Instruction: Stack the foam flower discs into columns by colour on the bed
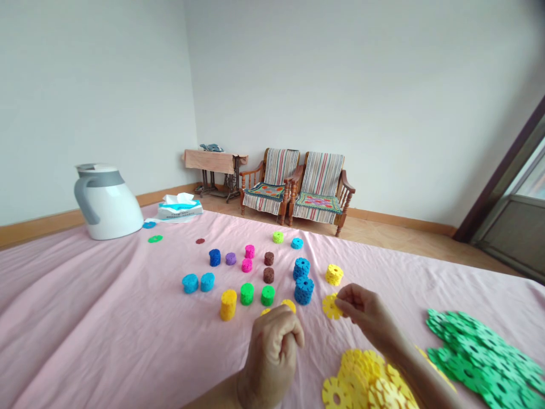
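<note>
My right hand (361, 309) pinches a yellow notched disc (331, 307) by its edge, in front of a short yellow stack (334, 275). My left hand (275, 346) is closed, its fingers curled. Yellow discs (288, 305) show just beyond its knuckles; whether the hand grips them is hidden. A pile of loose yellow discs (361, 378) lies below my right forearm, partly covered by it. Two blue stacks (304, 290) stand between and beyond my hands. Green stacks (247, 294) and a taller yellow stack (229, 304) are to the left.
Loose green discs (485, 355) lie at the right. Small pink, brown, purple and blue stacks stand farther back on the pink cloth (140, 335). A white jug (114, 204) and a tissue box (180, 209) are at the back left. Two chairs (317, 199) stand beyond.
</note>
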Demonstrator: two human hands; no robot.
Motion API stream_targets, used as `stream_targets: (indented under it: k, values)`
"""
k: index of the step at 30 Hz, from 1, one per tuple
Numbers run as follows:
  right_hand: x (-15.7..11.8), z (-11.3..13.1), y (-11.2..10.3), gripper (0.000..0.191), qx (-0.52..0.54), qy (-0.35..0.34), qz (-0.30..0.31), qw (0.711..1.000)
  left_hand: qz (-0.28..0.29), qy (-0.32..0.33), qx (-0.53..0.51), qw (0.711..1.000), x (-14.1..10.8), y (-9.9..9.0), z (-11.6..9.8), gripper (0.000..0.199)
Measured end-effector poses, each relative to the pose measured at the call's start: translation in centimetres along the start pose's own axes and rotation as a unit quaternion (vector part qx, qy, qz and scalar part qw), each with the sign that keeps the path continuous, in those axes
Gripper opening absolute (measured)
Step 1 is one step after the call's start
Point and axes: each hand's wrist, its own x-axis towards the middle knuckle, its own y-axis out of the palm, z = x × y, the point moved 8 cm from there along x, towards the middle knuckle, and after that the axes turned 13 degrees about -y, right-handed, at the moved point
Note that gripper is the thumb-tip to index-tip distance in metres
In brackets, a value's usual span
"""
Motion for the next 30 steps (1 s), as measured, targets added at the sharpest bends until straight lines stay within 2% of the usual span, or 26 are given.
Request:
stream_targets:
  k: [3,6,8,11,14,17,21,25,30]
  values:
    - [0.2,-3.2,-2.6,0.026,0.02,0.051,-0.1,0.993,0.001,0.015,0.003,1.0,-0.1,0.2,0.0,0.027]
    - [0.0,-3.9,-2.8,0.03,0.063,0.071,-0.105,0.99,0.013,0.01,0.005,1.0,-0.2,0.4,0.0,0.027]
    - [0.0,-2.5,-2.1,0.03,0.098,0.05,-0.076,0.991,0.021,-0.01,0.011,1.0,-0.2,0.4,0.1,0.025]
    - [0.0,1.2,-0.5,0.027,0.144,-0.002,-0.011,0.989,0.031,-0.077,0.02,0.996,-0.2,0.6,1.1,0.018]
    - [-0.4,4.3,1.1,0.026,0.178,-0.026,0.041,0.983,0.054,-0.139,-0.004,0.989,-0.3,1.1,2.1,0.029]
    - [-0.8,6.3,2.2,0.025,0.203,-0.04,0.065,0.976,0.099,-0.165,-0.043,0.98,-0.4,2.0,2.5,0.011]
    - [-1.3,7.7,3.0,0.025,0.21,-0.041,0.084,0.973,0.105,-0.197,-0.086,0.971,-0.4,2.2,2.6,0.033]
    - [-1.8,7.9,3.8,0.027,0.192,-0.016,0.113,0.975,0.089,-0.209,-0.117,0.967,-0.1,1.9,2.2,0.035]
    - [-2.1,7.7,4.5,0.028,0.181,-0.012,0.117,0.976,0.079,-0.175,-0.069,0.979,-0.1,1.5,1.9,0.034]
